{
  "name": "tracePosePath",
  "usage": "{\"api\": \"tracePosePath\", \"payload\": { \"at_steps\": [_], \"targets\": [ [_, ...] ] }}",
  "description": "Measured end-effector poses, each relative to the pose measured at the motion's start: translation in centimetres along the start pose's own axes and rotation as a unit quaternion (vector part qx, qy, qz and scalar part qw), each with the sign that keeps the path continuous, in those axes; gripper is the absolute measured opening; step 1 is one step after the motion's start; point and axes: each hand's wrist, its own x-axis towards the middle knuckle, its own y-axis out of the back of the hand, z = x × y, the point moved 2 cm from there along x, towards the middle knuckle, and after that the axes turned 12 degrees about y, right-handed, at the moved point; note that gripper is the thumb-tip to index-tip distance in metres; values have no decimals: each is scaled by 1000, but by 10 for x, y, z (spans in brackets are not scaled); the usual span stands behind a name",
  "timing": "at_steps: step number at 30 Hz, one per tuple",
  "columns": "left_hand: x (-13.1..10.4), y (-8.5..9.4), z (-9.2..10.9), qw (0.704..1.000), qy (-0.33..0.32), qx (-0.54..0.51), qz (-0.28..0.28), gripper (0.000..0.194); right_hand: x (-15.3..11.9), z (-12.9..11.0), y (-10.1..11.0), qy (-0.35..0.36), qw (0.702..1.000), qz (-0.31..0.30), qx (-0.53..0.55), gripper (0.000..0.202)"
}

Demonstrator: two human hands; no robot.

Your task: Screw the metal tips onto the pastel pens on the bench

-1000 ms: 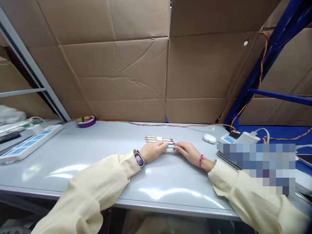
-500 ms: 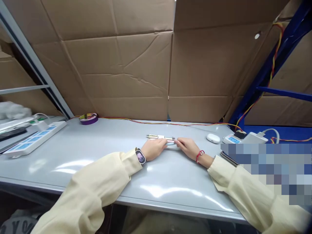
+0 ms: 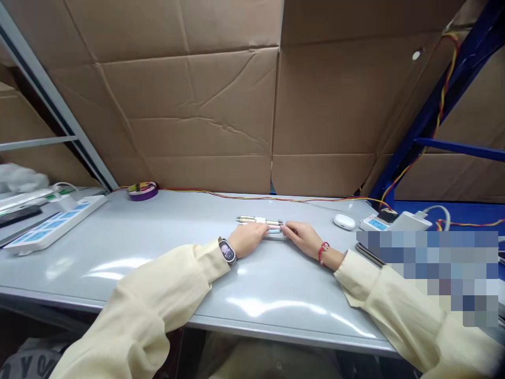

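Several slim pens (image 3: pixel 260 220) lie side by side on the grey table, pointing left and right, with a white piece across their middle. My left hand (image 3: pixel 248 238), a watch on its wrist, is closed over the left part of a light blue pen (image 3: pixel 273 231) at the near side of the group. Its palm hides that pen's left end. My right hand (image 3: pixel 303 237), with a red bracelet, has its fingers pinched together at the right ends of the pens. The fingertips touch the light blue pen's end.
A purple tape roll (image 3: pixel 142 191) sits at the back left, near a white power strip (image 3: pixel 55 225). To the right are a white earbud case (image 3: pixel 344 222), a white charger (image 3: pixel 410 223) and a second power strip (image 3: pixel 374 223). Thin red and yellow wires (image 3: pixel 221 195) run along the back edge.
My right hand's fingertips have shifted slightly along the pens, and its fingers look a little more curled. My left hand stays nearly in place. The whole view has moved slightly.
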Motion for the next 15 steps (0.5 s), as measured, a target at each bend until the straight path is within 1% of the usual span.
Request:
{"api": "tracePosePath", "payload": {
  "at_steps": [2,6,15],
  "targets": [
    [0,-1,-1,1000,0,-2,1,19,0,1,0,-1,1000,5,8,34],
    [1,-2,-2,1000,2,-4,7,19,-2,0,2,3,999,22,27,18],
    [0,0,-2,1000,-10,-16,15,22,-1,-8,3,10,994,50,97,18]
  ]
}}
